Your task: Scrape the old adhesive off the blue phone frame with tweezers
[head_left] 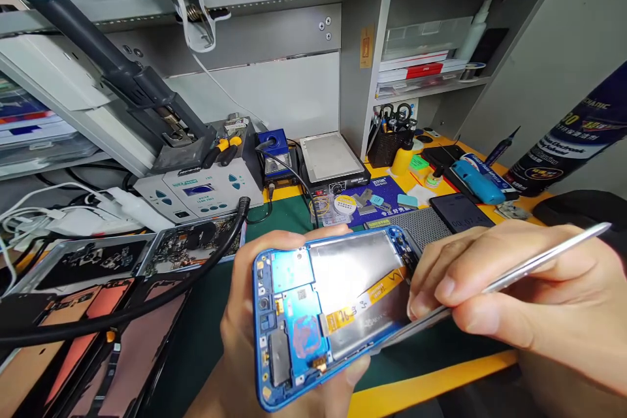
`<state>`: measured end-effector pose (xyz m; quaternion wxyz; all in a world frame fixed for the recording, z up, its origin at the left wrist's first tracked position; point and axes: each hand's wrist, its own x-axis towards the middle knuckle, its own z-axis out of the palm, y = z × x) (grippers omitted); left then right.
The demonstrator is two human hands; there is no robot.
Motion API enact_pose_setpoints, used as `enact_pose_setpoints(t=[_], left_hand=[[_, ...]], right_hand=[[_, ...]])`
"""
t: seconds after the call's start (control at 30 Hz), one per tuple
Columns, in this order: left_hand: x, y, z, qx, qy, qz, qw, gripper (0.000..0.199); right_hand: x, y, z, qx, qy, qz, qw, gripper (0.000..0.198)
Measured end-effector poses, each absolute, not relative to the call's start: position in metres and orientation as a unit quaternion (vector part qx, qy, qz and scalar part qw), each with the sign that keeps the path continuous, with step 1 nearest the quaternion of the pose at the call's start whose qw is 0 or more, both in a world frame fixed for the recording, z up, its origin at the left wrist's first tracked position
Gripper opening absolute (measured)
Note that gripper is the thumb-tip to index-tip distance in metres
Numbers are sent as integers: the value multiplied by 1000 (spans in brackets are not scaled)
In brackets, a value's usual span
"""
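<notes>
An opened smartphone (350, 274) with a blue frame rests tilted in my left hand (234, 333), whose fingers wrap around its far and near edges. Its back cover is off, so the silver battery, an orange flex cable (375, 294) with handwriting on it, and blue-lit board parts show. My right hand (529, 287) pinches a slim metal pry tool (553, 256) between thumb and fingers. The tool's flat end lies along the phone's near edge; whether it is inserted there I cannot tell. Several right fingertips are close to the phone's right end.
A hot-air station (206, 189) stands behind at left, its black hose (206, 281) crossing the left side. Phone back panels (68, 346) lie at lower left. Farther back are a silver heating plate (333, 157), a dark phone (460, 212) and a large spray can (563, 137).
</notes>
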<state>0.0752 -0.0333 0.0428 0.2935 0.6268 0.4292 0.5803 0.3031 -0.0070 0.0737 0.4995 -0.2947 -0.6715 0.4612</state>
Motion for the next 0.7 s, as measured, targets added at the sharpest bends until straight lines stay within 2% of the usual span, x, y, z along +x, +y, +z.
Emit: enact_pose_setpoints(t=[0.2, 0.33, 0.43, 0.6, 0.7], left_hand=[[83, -34, 36, 609, 390, 622, 300, 79], [83, -34, 35, 612, 383, 631, 284, 87], [84, -37, 39, 604, 350, 642, 317, 92], [89, -43, 47, 588, 337, 647, 349, 92], [89, -43, 46, 592, 340, 653, 327, 83]], right_hand=[[304, -7, 81, -290, -670, 454, 511, 16], [303, -8, 83, -299, -670, 451, 509, 16], [302, -8, 83, -299, -674, 449, 505, 16], [302, -9, 82, -288, -687, 440, 503, 16], [302, -10, 82, -284, -695, 433, 499, 16]])
